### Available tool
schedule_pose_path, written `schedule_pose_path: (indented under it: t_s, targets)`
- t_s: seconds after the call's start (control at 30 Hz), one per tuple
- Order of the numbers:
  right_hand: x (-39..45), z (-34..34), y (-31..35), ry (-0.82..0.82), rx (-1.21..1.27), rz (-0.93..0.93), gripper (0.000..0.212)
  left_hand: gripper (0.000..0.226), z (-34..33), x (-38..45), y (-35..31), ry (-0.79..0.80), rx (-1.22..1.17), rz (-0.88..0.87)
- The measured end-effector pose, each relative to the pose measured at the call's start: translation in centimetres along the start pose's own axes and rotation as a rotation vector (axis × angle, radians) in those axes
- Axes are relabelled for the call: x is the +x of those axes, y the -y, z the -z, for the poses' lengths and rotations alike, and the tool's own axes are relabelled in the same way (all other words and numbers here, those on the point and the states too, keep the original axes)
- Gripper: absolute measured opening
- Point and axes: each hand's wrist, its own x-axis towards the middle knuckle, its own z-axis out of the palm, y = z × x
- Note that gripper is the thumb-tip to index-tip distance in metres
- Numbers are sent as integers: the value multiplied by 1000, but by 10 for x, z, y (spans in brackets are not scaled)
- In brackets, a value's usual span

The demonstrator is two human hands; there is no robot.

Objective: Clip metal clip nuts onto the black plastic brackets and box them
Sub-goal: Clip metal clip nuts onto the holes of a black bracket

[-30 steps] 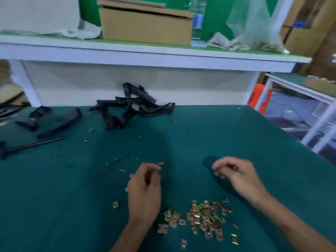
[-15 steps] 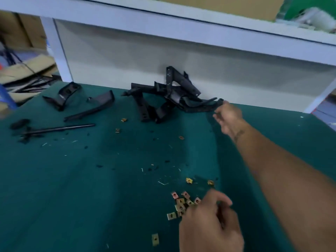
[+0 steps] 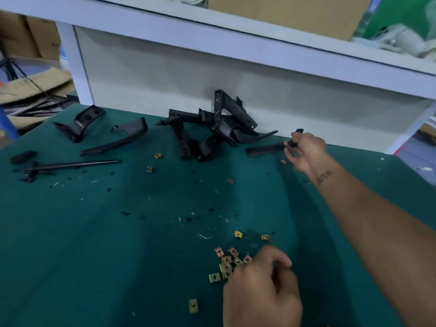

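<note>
Head view, at an assembly bench: reaching across with the right hand [image 3: 304, 152] to the far side of the green mat [image 3: 94, 232], fingers wrapped round one end of a long black plastic bracket [image 3: 265, 149] lying just right of the tangled bracket pile [image 3: 212, 128] against the pale back panel. Keeping the left hand [image 3: 262, 286] low and close, fingers curled in beside the cluster of metal clip nuts [image 3: 225, 265]; impossible to tell whether pinching a nut or clenched on nothing.

Judged early in the cycle: no nut visibly clipped onto the gripped bracket, no finished piece in sight, no packing box anywhere on the mat. Left to do, by that reading: drawing the bracket in, pressing nuts on, boxing it, then working through the rest of the pile.

Scattered farther out: a few stray nuts [image 3: 158, 156] just short of the pile, two curved black parts [image 3: 127, 135] and a thin black rod [image 3: 75, 164] toward the far left, black chips and pale slivers strewn over the mat. Overhead, a white shelf [image 3: 212, 36] carrying a cardboard box [image 3: 283, 13] and crumpled clear plastic [image 3: 401, 36]; past the left edge, flattened cardboard [image 3: 35, 86] and dark cables down on the floor.
</note>
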Motion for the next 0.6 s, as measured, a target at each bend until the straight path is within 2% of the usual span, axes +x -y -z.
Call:
schedule_pose_path:
  t_s: [0.1, 0.17, 0.27, 0.37, 0.47, 0.53, 0.6]
  targets:
    - [-25, 33, 9, -126, 28, 104, 19, 25, -3, -1, 3, -3, -17, 0]
    - [-49, 62, 14, -133, 39, 154, 24, 23, -4, -2, 3, 18, -36, -31]
    - [-96, 110, 16, -22, 73, 194, 30, 19, -3, -3, 3, 30, -90, -100]
    - [-145, 145, 2, 83, 147, 188, 27, 20, -2, -5, 6, -136, -199, -151]
    - [-193, 168, -18, 189, 189, 194, 37, 20, 7, -14, -4, -357, -1, -475]
    - [-221, 173, -28, 252, 177, 251, 44, 32, 12, -16, -5, -359, 169, -691]
    - [-243, 170, -36, 359, 163, 322, 47, 50, 18, -17, -9, -263, 289, -703]
